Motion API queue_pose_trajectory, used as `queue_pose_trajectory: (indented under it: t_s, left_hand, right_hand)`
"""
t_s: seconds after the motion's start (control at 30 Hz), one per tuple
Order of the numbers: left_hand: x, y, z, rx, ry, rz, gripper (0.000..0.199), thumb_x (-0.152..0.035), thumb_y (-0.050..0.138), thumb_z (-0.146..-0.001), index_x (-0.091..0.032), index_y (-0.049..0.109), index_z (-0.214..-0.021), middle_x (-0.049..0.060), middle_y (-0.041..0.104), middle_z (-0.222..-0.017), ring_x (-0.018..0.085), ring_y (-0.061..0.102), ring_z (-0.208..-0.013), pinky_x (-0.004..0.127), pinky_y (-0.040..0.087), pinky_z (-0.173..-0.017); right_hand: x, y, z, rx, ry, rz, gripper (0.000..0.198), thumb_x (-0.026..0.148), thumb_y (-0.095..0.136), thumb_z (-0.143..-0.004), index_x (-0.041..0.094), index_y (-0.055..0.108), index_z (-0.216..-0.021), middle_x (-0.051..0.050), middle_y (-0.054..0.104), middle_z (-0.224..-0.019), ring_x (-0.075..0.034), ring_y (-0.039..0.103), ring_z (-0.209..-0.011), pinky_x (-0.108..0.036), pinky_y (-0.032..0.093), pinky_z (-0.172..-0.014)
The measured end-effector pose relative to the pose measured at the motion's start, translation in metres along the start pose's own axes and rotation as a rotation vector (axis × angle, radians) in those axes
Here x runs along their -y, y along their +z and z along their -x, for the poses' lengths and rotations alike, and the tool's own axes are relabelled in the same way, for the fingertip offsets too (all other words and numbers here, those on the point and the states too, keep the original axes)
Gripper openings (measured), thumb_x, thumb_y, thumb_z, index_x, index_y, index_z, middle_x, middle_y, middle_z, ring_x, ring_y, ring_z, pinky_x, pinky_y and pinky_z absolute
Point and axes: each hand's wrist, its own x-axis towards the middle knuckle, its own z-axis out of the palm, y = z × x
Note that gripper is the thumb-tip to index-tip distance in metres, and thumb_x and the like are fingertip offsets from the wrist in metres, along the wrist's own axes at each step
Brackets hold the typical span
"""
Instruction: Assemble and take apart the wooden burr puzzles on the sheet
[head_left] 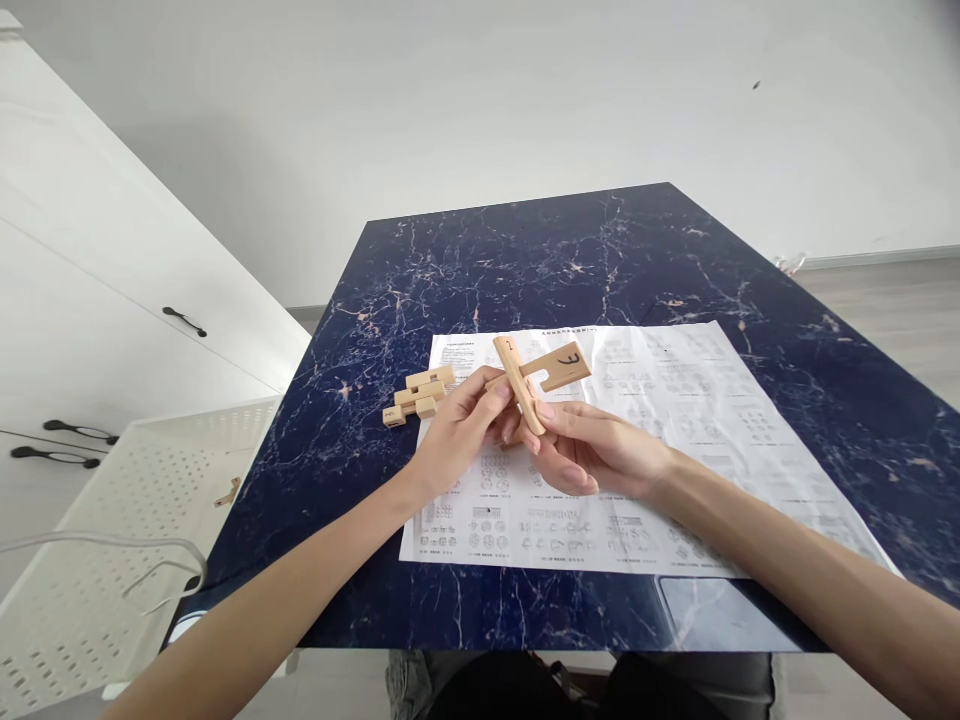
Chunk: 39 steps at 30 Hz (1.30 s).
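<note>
Both my hands meet over a printed instruction sheet, gripping notched wooden puzzle pieces. One long piece with a red mark like a 2 runs slanted between my fingers. Crossing behind it, a flat notched piece with a black mark like a 3 sticks out to the right. My left hand pinches the pieces from the left, fingers closed. The thumb of my right hand presses the lower end of the long piece, its fingers curled beneath. How the pieces fit together is partly hidden by my fingers.
Several more wooden pieces lie left of my left hand, on the dark blue marbled table. A phone-like flat slab rests at the near edge. A white perforated surface with a cable stands at left, beside white cabinets.
</note>
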Motion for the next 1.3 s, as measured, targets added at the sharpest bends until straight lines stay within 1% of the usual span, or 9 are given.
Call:
queue_pose_trajectory:
  t_s: [0.2, 0.47, 0.6, 1.03, 1.3]
  left_hand:
    - [0.0009, -0.0001, -0.0004, -0.022, 0.017, 0.002, 0.032, -0.048, 0.059, -0.108, -0.019, 0.061, -0.094, -0.002, 0.062, -0.070, 0.012, 0.054, -0.061, 0.025, 0.043, -0.060]
    - [0.0030, 0.0023, 0.0009, -0.068, 0.022, -0.003, 0.033, -0.048, 0.059, -0.108, -0.019, 0.062, -0.092, -0.002, 0.059, -0.069, 0.012, 0.053, -0.060, 0.025, 0.042, -0.060]
    - [0.0021, 0.0033, 0.0018, -0.068, 0.024, 0.014, 0.031, -0.047, 0.059, -0.108, -0.020, 0.061, -0.092, -0.002, 0.059, -0.070, 0.012, 0.054, -0.061, 0.025, 0.043, -0.059]
    - [-0.0006, 0.0069, 0.0038, -0.096, 0.005, 0.053, 0.033, -0.050, 0.061, -0.106, -0.019, 0.062, -0.093, -0.001, 0.058, -0.071, 0.013, 0.055, -0.063, 0.025, 0.048, -0.060]
    - [0.0001, 0.0079, 0.0046, -0.099, 0.009, 0.076, 0.032, -0.048, 0.062, -0.106, -0.019, 0.063, -0.093, -0.001, 0.058, -0.072, 0.012, 0.054, -0.063, 0.025, 0.047, -0.060]
  right_hand:
    - [0.0003, 0.0016, -0.0006, 0.005, 0.002, 0.020, 0.037, 0.048, 0.054, -0.112, 0.016, 0.064, -0.096, 0.007, 0.054, -0.056, -0.005, 0.038, -0.040, -0.017, 0.033, -0.043]
    - [-0.0012, 0.0011, -0.0017, 0.012, -0.007, 0.027, 0.038, 0.049, 0.053, -0.112, 0.017, 0.064, -0.097, 0.008, 0.053, -0.056, -0.006, 0.037, -0.041, -0.018, 0.034, -0.044]
    - [-0.0030, -0.0004, -0.0019, -0.003, -0.002, 0.031, 0.038, 0.050, 0.053, -0.112, 0.017, 0.065, -0.097, 0.008, 0.051, -0.056, -0.006, 0.034, -0.041, -0.017, 0.034, -0.043]
    - [-0.0029, -0.0012, -0.0034, 0.036, -0.026, 0.008, 0.036, 0.048, 0.055, -0.112, 0.017, 0.066, -0.097, 0.010, 0.048, -0.056, -0.006, 0.029, -0.039, -0.017, 0.033, -0.042]
    - [-0.0040, -0.0015, -0.0035, 0.041, -0.027, 0.004, 0.036, 0.049, 0.055, -0.111, 0.018, 0.066, -0.097, 0.010, 0.048, -0.054, -0.006, 0.030, -0.039, -0.018, 0.032, -0.041]
